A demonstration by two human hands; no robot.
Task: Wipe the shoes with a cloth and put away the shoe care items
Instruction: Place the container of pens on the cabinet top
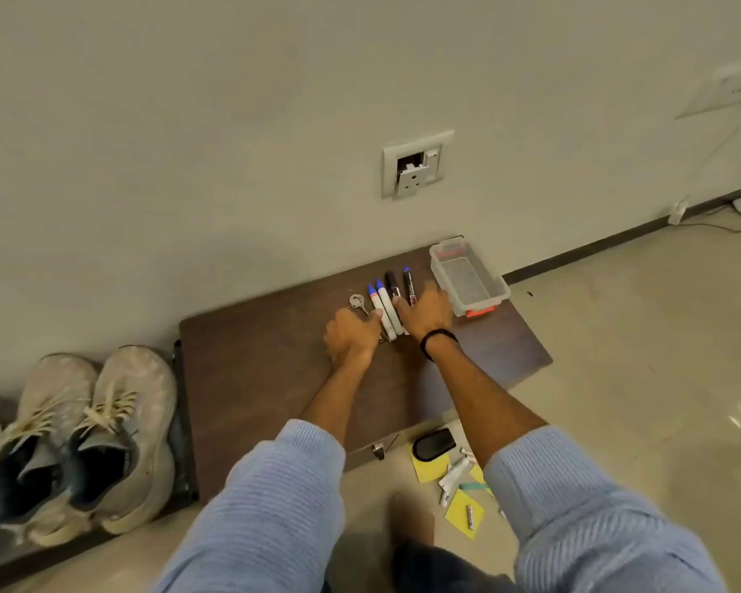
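Seemingly the putting-away step: just left of the clear bin point(486, 265), the right hand point(424, 312) lies flat-fingered and the left hand point(351, 331) curled, grip unclear, bunching markers point(386, 308) that next need lifting in.

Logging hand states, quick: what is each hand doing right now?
Left hand: fingers curled beside the markers; grip cannot be told.
Right hand: open, fingers flat on the markers.

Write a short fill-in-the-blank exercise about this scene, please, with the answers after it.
1. The clear bin stands to the ____ of the markers.
2. The band at the wrist of the right hand is ____.
3. The sticky notes on the floor are ____.
Answers: right; black; yellow.
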